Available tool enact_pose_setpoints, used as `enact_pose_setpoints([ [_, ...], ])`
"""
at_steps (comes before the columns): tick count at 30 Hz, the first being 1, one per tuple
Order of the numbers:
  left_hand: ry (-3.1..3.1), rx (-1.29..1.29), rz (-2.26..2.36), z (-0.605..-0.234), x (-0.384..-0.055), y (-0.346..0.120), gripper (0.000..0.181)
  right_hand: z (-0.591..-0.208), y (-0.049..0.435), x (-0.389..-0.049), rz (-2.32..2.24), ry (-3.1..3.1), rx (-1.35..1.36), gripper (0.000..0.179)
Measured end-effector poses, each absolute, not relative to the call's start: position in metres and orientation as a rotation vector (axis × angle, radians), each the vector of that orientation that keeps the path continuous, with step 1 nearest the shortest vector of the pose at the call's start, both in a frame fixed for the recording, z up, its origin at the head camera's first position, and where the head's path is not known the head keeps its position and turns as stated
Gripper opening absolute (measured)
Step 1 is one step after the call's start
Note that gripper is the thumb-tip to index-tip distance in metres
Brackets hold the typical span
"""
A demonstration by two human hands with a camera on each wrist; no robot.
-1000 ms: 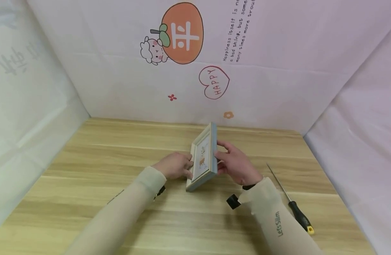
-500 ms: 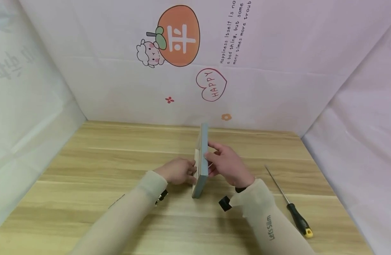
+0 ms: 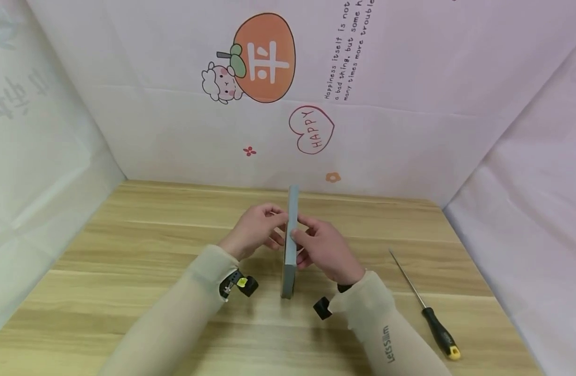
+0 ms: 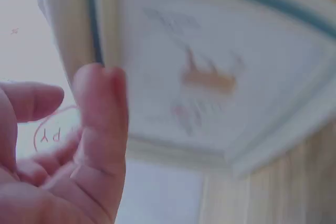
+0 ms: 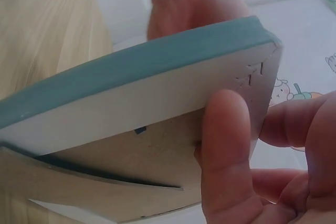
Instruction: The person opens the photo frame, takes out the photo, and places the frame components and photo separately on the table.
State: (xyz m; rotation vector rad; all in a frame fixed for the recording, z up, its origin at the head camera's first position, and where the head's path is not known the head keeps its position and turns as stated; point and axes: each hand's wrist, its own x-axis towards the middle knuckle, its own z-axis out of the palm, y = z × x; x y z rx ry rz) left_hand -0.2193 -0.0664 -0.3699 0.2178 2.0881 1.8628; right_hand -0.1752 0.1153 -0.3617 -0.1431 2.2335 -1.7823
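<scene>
A picture frame (image 3: 290,230) with blue-grey outer edges stands upright, edge-on in the head view. My right hand (image 3: 325,248) grips it from the right, the thumb against its brown-backed rear (image 5: 121,150) in the right wrist view. That backing carries a thin brown flap (image 5: 79,177) standing partly away from it. On the other side is my left hand (image 3: 257,230), its fingers loosely bent beside the picture side. In the left wrist view the left hand (image 4: 100,140) holds nothing; whether a fingertip touches the frame (image 4: 173,40) cannot be told. The animal picture is blurred.
A screwdriver (image 3: 438,326) with a black and yellow handle lies on the wooden table (image 3: 142,250), right of the right forearm. White printed sheets (image 3: 175,120) wall the table at the back and on both sides.
The frame has turned from showing its picture side to edge-on and shifted slightly left. My left hand has left the frame's lower inner side and risen toward its upper part. The right hand keeps its grip.
</scene>
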Motion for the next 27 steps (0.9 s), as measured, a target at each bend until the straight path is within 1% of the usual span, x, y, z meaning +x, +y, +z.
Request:
enact_pose_setpoints([
  [7, 2.053, 0.119, 1.835, -0.358, -0.222, -0.055, 0.024, -0.362, 0.116, -0.174, -1.767, 2.231, -0.179, 0.048],
  [11, 2.042, 0.091, 1.805, -0.353, -0.222, -0.054, 0.022, -0.367, 0.128, -0.177, -1.798, 2.197, -0.103, 0.044],
  [16, 2.024, 0.081, 1.778, -0.349, -0.222, -0.057, 0.021, -0.384, 0.141, -0.185, -1.765, 2.152, 0.077, 0.047],
  [21, 2.006, 0.079, 1.779, -0.352, -0.225, -0.06, 0.02, -0.409, 0.144, -0.189, -1.789, 1.994, 0.119, 0.054],
  [27, 1.919, 0.127, 1.855, -0.358, -0.228, -0.068, 0.024, -0.423, 0.146, -0.186, -1.861, 1.906, 0.189, 0.056],
])
